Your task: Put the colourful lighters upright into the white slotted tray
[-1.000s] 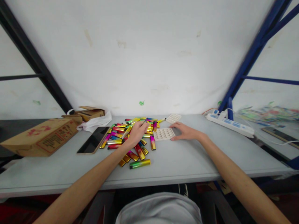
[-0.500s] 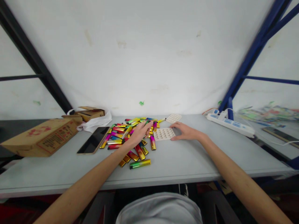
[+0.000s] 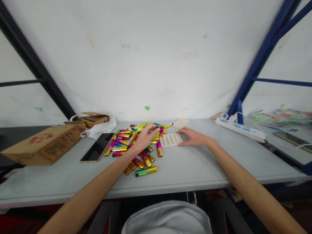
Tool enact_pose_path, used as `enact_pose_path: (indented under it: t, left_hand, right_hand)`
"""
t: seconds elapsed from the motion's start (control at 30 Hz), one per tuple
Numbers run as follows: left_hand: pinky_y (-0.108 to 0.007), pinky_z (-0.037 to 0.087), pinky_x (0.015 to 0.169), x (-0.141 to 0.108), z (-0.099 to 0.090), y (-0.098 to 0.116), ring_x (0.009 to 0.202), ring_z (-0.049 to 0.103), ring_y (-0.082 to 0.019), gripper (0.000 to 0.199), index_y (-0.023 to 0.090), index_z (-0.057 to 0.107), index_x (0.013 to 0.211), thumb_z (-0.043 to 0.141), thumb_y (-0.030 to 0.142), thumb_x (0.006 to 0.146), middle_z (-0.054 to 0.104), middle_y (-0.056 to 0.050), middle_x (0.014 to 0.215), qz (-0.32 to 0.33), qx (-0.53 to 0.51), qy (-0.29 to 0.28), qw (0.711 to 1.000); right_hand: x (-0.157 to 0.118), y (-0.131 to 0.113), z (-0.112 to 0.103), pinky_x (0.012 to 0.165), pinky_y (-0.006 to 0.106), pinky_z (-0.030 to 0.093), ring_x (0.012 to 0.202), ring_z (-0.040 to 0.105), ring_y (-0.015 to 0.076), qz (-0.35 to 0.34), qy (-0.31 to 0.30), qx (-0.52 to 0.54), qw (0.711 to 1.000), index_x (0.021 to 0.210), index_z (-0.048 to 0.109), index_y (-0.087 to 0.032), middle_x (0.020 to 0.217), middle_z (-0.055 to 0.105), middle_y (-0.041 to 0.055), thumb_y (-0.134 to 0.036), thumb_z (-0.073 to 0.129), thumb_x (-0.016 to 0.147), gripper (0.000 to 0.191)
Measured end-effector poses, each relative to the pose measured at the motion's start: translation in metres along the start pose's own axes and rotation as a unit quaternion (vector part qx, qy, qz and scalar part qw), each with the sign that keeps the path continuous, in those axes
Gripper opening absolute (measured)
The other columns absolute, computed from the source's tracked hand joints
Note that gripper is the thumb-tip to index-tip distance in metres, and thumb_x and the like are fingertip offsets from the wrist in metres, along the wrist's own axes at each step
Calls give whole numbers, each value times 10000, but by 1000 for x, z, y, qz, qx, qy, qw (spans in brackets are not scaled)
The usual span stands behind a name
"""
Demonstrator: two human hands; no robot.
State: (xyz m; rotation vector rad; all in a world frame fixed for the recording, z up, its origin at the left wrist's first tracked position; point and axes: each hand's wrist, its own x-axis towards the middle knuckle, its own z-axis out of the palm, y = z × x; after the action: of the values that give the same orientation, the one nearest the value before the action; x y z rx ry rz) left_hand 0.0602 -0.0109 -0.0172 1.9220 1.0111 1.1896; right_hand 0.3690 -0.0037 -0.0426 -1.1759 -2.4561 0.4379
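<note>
My left hand (image 3: 145,137) is over the right part of a pile of shiny lighters (image 3: 122,148) in metallic red, gold, green, blue and purple. Its fingers are bent but apart, and I see nothing held in them. Just right of the pile lies a pale tray (image 3: 170,139) with rows of small pockets. My right hand (image 3: 192,137) holds this tray at its right end, thumb near the front corner and fingers near the back one. A purple lighter (image 3: 161,132) is at the tray's back left corner; whether it stands in a pocket I cannot tell.
A second pocketed tray (image 3: 180,123) lies behind. One green-gold lighter (image 3: 146,171) lies near the table's front edge. To the left are a dark tablet (image 3: 97,148), a cardboard box (image 3: 42,143) and a white bag (image 3: 102,128); on the right, a power strip (image 3: 240,129).
My left hand has drawn back slightly to the left, and its fingers have loosened from around the purple lighter's area. My right hand and the tray have stayed in place.
</note>
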Motion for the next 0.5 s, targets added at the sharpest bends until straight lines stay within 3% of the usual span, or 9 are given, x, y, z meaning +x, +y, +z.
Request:
enact_pose_path:
  t: [0.13,0.3,0.5]
  left_hand:
    - [-365,547,925,0,-3,-5,1004,695,-249,274,175,761,1007,664,410,904,767,-93,1068,72,80,-30,994]
    - [-407,547,999,-3,-2,-11,1077,711,-256,274,181,753,1119,604,356,969,769,-107,1169,147,196,-40,969]
    - [-431,532,1046,3,1,-14,1162,694,-270,299,162,714,1200,541,313,1008,742,-129,1260,173,264,-64,947]
  right_hand:
    - [0,1,1,1121,514,441,1263,574,351,-4,-1,-3,1000,1343,621,-189,1358,612,160,-653,775,789,739]
    - [0,2,1,1119,511,440,1262,576,350,-4,5,0,1000,1348,627,-203,1358,614,154,-659,775,786,738]
    - [0,3,2,1119,529,435,1259,574,357,-7,6,4,1000,1356,624,-202,1351,621,155,-665,769,785,749]
